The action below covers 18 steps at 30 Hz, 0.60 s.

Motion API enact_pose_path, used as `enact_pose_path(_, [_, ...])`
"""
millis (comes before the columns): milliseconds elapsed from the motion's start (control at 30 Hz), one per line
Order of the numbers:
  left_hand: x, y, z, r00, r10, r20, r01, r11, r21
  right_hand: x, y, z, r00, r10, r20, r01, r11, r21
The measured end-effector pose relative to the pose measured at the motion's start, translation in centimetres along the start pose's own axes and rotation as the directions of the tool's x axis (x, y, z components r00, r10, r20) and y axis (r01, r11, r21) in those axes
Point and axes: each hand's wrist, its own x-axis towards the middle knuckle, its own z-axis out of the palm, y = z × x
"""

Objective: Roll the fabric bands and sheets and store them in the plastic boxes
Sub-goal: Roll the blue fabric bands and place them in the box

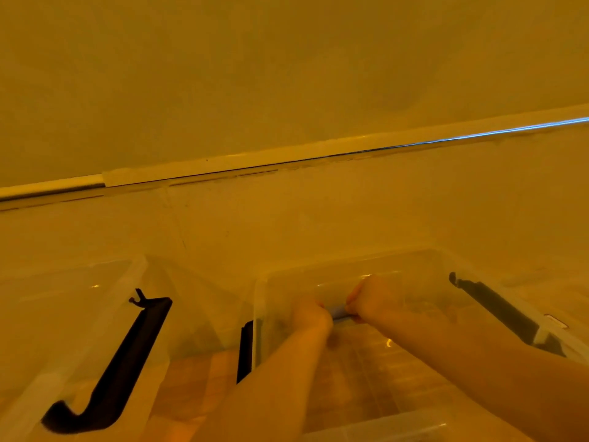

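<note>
Both my hands reach down into a clear plastic box at the lower middle. My left hand and my right hand each grip one end of a small rolled fabric band, bluish-grey, of which only a short piece shows between the fists. The roll sits low inside the box near its far wall. A second clear plastic box stands to the left, with a black latch handle on its side.
Black latch handles hang on the right box's right side and on its left side. Both boxes stand on a pale floor near a wall with a white baseboard. Everything is under dim orange light.
</note>
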Motion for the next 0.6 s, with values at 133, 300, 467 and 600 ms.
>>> enact_pose_path(133, [0.2,-0.4,1.4,0.998,-0.009,0.059,0.004,0.997,0.079,1.4,1.2,1.3,0.988,-0.107,-0.115,0.098,0.992,-0.084])
enact_pose_path(300, [0.5,0.0,1.6,0.997,-0.027,0.078,0.016,0.990,0.141,1.7,2.6,1.7,0.993,-0.086,-0.086,0.092,0.994,0.063])
enact_pose_path(467, [0.5,0.1,1.4,0.997,-0.033,0.067,0.023,0.988,0.152,1.3,2.7,2.1,0.990,-0.077,-0.115,0.088,0.992,0.093])
enact_pose_path(600, [0.7,0.2,1.1,0.997,-0.039,0.063,0.029,0.988,0.155,1.2,3.1,1.9,0.991,-0.084,-0.108,0.096,0.989,0.109])
